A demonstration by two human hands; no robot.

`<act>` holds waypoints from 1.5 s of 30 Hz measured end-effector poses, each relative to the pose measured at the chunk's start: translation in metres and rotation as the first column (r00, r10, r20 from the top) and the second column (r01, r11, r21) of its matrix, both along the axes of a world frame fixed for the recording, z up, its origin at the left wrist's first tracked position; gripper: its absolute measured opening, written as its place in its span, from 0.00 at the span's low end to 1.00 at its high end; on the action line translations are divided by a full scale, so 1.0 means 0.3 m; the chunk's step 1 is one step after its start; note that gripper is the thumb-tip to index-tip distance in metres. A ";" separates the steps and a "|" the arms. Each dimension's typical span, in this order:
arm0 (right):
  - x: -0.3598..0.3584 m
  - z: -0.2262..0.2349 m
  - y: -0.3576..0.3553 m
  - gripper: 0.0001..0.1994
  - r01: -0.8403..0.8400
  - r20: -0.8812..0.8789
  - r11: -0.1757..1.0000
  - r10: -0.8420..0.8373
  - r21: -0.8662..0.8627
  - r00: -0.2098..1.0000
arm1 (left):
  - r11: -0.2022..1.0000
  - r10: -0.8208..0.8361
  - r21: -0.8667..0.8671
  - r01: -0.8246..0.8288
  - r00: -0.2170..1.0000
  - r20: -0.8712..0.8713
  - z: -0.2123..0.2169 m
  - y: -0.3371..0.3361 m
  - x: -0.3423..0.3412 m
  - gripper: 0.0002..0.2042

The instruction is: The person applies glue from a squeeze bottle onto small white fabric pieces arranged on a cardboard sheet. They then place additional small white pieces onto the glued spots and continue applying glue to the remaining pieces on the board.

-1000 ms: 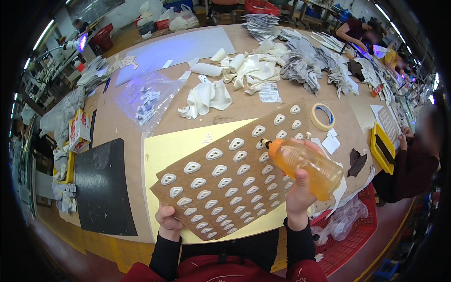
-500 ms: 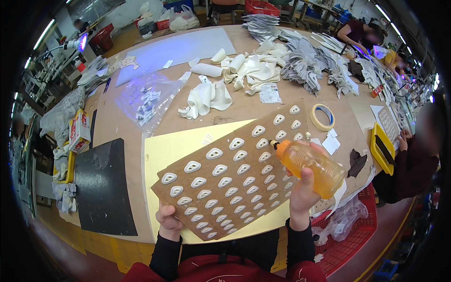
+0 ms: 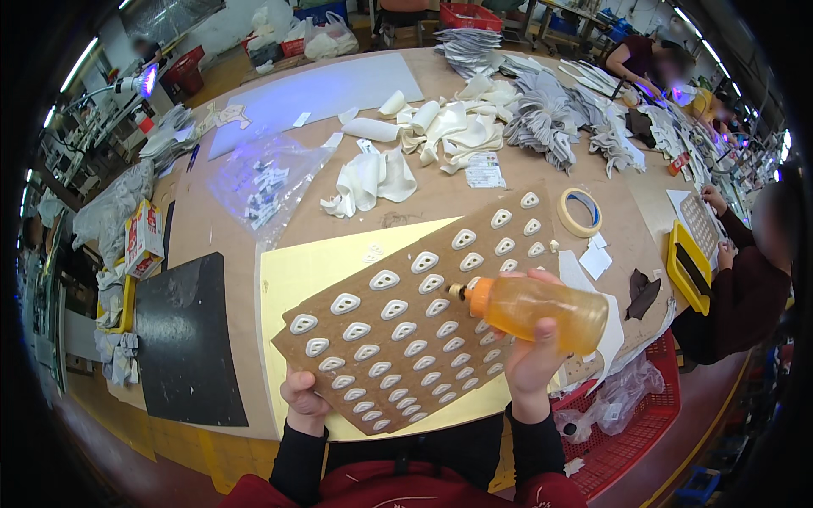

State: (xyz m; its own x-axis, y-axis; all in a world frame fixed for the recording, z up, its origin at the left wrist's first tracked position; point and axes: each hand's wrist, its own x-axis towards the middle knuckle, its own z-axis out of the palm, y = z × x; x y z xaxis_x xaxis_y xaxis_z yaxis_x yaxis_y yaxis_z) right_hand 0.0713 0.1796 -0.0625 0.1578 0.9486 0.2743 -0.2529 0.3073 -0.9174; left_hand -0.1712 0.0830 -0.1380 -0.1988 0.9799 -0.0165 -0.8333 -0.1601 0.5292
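Note:
My left hand (image 3: 306,396) grips the lower left edge of a brown board (image 3: 373,326), thumb on top. Rows of small white, rounded-triangular pieces (image 3: 384,280) with dark holes lie on the board. In my right hand (image 3: 535,360) is a squeeze bottle (image 3: 546,315) of amber liquid with an orange cap, held on its side. Its dark nozzle points left, just over the pieces at the board's middle right. Whether the tip touches a piece, I cannot tell. The board rests tilted on a yellow sheet (image 3: 279,288).
A tape roll (image 3: 580,212) lies beyond the board's right corner. Cream fabric pieces (image 3: 457,127) and grey stacked pieces (image 3: 546,110) cover the far side. At left is a black mat (image 3: 190,339); a red basket (image 3: 665,406) stands at lower right. A co-worker (image 3: 754,271) sits at right.
My right hand has moved the bottle left and nearer to me, tipping it closer to level. The left hand and board stay almost still. The co-worker at right has raised a hand.

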 end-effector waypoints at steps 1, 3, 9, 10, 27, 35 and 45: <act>0.003 0.009 -0.001 0.35 -0.044 -0.130 0.998 0.037 -0.051 0.991 | 1.000 -0.001 -0.006 0.001 1.000 0.004 0.000 -0.001 0.002 0.36; 0.005 0.012 0.010 0.35 -0.025 -0.247 0.997 0.005 -0.079 0.969 | 1.000 0.001 -0.018 -0.001 1.000 0.011 0.002 -0.006 0.004 0.36; -0.022 0.030 0.059 0.33 0.187 -0.122 0.982 -0.183 0.021 0.975 | 0.999 -0.003 -0.032 0.003 1.000 0.009 0.001 -0.011 -0.016 0.36; -0.024 0.026 0.062 0.33 0.171 -0.119 0.985 -0.166 0.030 0.979 | 1.000 -0.006 -0.030 0.006 1.000 0.013 -0.001 -0.013 -0.022 0.36; -0.103 0.017 0.040 0.32 0.141 0.070 0.975 -0.155 0.170 0.985 | 0.999 -0.016 -0.032 0.017 1.000 0.027 -0.004 -0.023 -0.060 0.37; -0.125 0.046 0.035 0.32 0.094 0.151 0.963 -0.135 0.253 0.979 | 0.999 -0.032 -0.011 0.033 0.999 0.030 -0.004 -0.030 -0.065 0.36; -0.118 0.072 0.056 0.32 0.003 0.127 0.988 -0.023 0.158 0.992 | 1.000 -0.017 -0.020 0.017 1.000 0.016 -0.004 -0.037 -0.077 0.35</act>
State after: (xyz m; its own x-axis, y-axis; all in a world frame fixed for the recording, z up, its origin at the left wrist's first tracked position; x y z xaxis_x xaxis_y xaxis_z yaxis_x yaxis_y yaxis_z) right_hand 0.0357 0.1964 -0.0409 0.1239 0.8903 0.4381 -0.1312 0.4523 -0.8821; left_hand -0.1941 0.0720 -0.1392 -0.1819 0.9825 -0.0395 -0.8441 -0.1354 0.5188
